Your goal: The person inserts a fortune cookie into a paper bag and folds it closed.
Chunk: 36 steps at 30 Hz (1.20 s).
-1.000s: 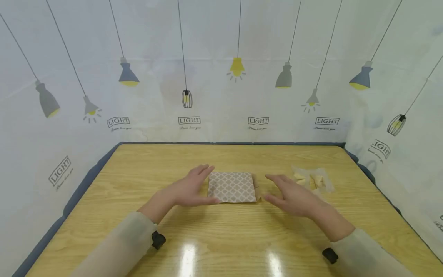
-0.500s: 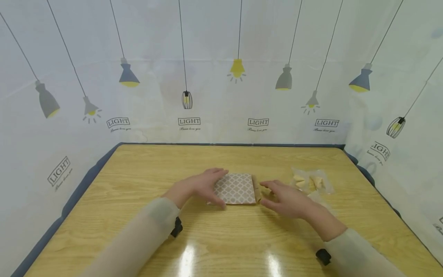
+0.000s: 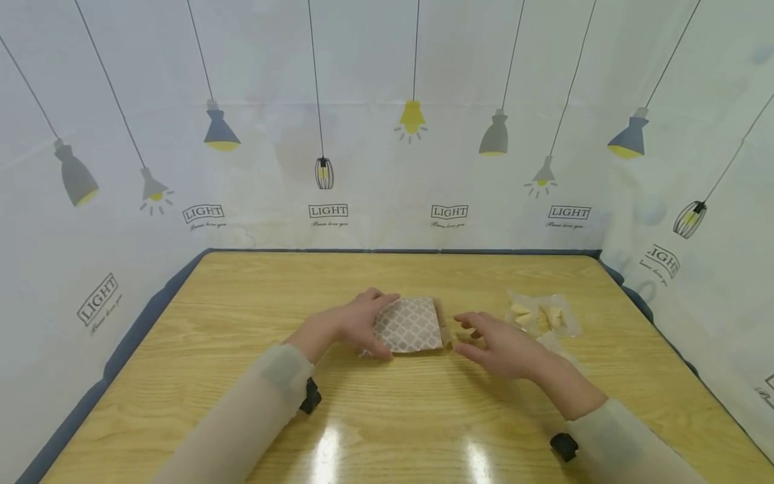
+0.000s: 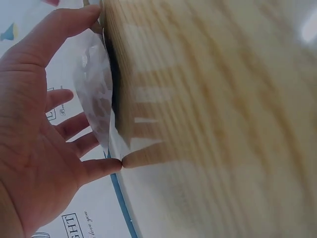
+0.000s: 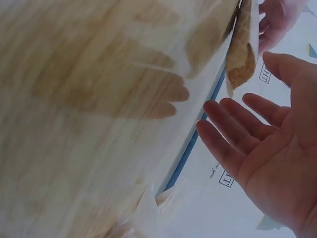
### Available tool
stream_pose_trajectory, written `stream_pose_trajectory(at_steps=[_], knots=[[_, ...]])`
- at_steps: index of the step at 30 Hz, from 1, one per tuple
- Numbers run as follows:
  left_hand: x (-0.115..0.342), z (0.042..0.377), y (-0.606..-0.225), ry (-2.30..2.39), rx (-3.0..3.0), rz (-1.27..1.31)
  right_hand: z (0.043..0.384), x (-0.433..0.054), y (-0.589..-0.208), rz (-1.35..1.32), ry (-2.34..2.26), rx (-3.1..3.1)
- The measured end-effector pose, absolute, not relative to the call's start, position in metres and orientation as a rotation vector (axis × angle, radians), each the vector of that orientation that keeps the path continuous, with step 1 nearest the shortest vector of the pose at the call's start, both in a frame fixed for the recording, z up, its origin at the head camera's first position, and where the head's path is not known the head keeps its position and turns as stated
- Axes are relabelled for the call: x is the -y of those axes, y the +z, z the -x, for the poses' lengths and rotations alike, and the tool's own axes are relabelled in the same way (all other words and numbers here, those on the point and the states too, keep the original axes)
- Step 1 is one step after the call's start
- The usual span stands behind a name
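Note:
A small paper bag (image 3: 409,325) with a white and grey-brown lattice print lies across the middle of the wooden table, its brown mouth facing right. My left hand (image 3: 357,324) holds its left end, thumb on the near edge and fingers at the far edge. In the left wrist view the bag (image 4: 94,84) bulges beside the thumb, while the other fingers spread loosely. My right hand (image 3: 504,346) hovers just right of the bag's mouth with fingers relaxed and nothing in it. The right wrist view shows the brown mouth (image 5: 242,67) beyond that hand's fingertips.
At the right lie clear packets (image 3: 544,314) with pale yellow folded pieces resembling fortune cookies; another clear packet (image 3: 557,346) is partly behind my right forearm. A white lamp-printed cloth (image 3: 387,222) stands around the wooden table (image 3: 290,282) at the back and sides.
My left hand has come right onto the bag's left end. The bag has tilted slightly and bulged, its mouth shifting a little left. My right hand has moved slightly left.

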<state>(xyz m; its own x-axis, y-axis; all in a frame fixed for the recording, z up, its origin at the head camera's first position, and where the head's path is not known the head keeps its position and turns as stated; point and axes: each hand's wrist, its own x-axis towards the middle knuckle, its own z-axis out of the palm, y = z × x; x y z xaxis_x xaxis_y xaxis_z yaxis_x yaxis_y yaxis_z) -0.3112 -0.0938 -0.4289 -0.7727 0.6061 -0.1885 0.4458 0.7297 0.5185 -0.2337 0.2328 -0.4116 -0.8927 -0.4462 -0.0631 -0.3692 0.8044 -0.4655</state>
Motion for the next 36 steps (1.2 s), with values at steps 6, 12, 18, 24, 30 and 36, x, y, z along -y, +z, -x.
stream_pose_trajectory(at_steps=[6, 12, 18, 24, 30, 36], knots=[[0.102, 0.303, -0.426, 0.721, -2.650, -0.847, 0.238, -0.230, -0.409, 0.580, -0.934, -2.809], [0.108, 0.291, -0.421, 0.745, -2.689, -0.892, 0.241, -0.220, -0.405, 0.496, -1.341, -2.694], [0.108, 0.279, -0.415, 0.784, -2.673, -0.924, 0.243, -0.203, -0.401, 0.506, -1.425, -2.703], [0.109, 0.274, -0.417, 0.829, -2.668, -0.954, 0.241, -0.194, -0.400, 0.506, -1.435, -2.726], [0.114, 0.274, -0.416, 0.916, -2.655, -0.997, 0.240, -0.194, -0.398, 0.497, -1.473, -2.738], [0.118, 0.272, -0.416, 0.974, -2.638, -0.999, 0.242, -0.195, -0.398, 0.506, -1.538, -2.649]])
